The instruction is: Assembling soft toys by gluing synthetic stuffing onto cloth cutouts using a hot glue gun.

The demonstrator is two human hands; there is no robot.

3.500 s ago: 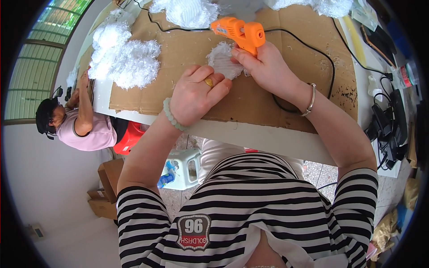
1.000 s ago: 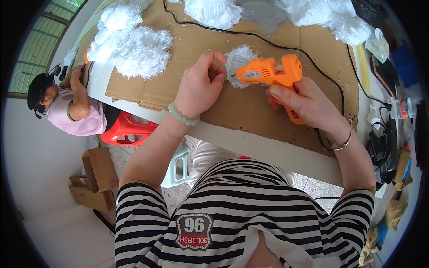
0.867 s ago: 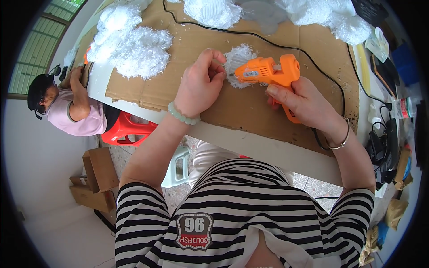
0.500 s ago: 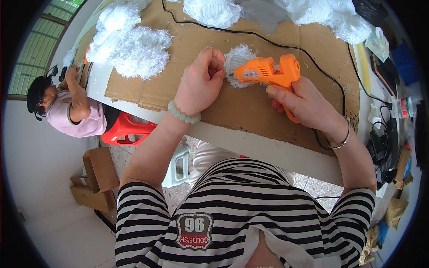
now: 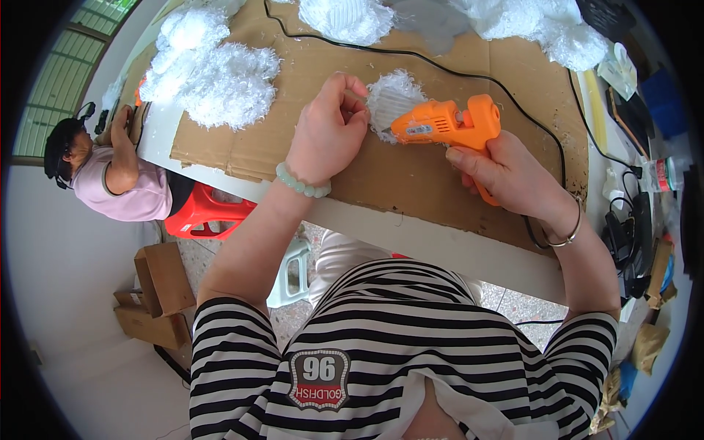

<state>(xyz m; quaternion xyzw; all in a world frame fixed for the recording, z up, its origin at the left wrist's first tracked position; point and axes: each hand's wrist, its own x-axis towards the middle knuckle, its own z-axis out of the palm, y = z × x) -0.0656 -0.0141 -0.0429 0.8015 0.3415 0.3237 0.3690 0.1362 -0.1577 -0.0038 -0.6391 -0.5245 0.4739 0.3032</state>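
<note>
Left hand (image 5: 326, 136) has its fingers (image 5: 353, 92) curled in, pinching the left edge of a small white fluffy tuft (image 5: 392, 99) that sits on the cardboard sheet (image 5: 411, 169). There's a pale green bead bracelet (image 5: 301, 182) on that wrist.

Right hand (image 5: 513, 176) is wrapped tight around the handle of an orange glue gun (image 5: 447, 125), fingers closed on the grip, and the nozzle points left, right up against the lower edge of the tuft. Can't tell if the tip is actually touching the fluff or just beside it. A thin metal bangle (image 5: 565, 231) sits on the right wrist, and the gun's black cord (image 5: 469, 70) loops away across the cardboard toward the far side.

So the tuft is between the two hands, roughly mid-sheet. The cardboard covers most of a white tabletop (image 5: 440, 246). Further out, a big heap of white fluff (image 5: 213, 77) lies at the far left of the sheet, with more fluffy pieces (image 5: 345, 18) along the far edge.

Off to the left, another person in a pink top (image 5: 125, 187) sits at the tabletop's end, by a red plastic stool (image 5: 202, 213).
</note>
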